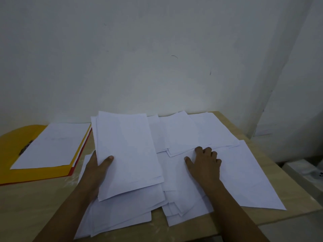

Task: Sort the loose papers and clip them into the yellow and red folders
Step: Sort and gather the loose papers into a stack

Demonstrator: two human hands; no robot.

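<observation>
White loose papers (241,172) lie spread over the middle and right of the wooden table (35,206). My left hand (97,170) grips a small stack of sheets (129,154) at its left edge, thumb on top, fingers hidden beneath. My right hand (204,163) rests on the scattered sheets, its fingertips curled at the edge of an upper sheet (183,135). At the left lies the open yellow folder (12,151) with a white sheet (52,144) held under its dark clip (26,147). The red folder (79,161) shows only as an edge beneath the yellow one.
A white wall stands close behind the table. The table's right edge (297,180) drops off to a floor with a pale object (307,170) at the far right. Bare wood shows at the front left.
</observation>
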